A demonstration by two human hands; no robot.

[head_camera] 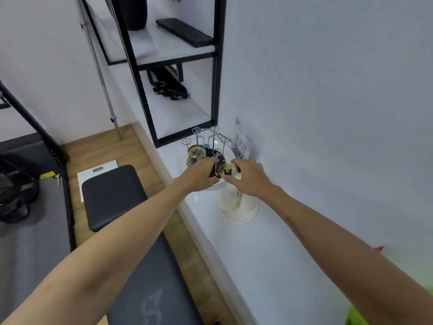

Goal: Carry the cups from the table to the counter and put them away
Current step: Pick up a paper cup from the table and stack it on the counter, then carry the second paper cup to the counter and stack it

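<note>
Near the tabletop's far end, against the wall, a glass cup sits mouth-up between both hands at the rack; left hand and right hand pinch its rim, equally near.

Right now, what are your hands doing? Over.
Both hands, left and right, hold a glass cup at the rack. Another cup already on it. Paper cups just below.

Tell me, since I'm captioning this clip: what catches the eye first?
Two bare hands, the left hand and right hand, meet around a clear glass cup at a wire cup rack on the white counter. Behind, a black-framed shelf holds a black keyboard.
</note>
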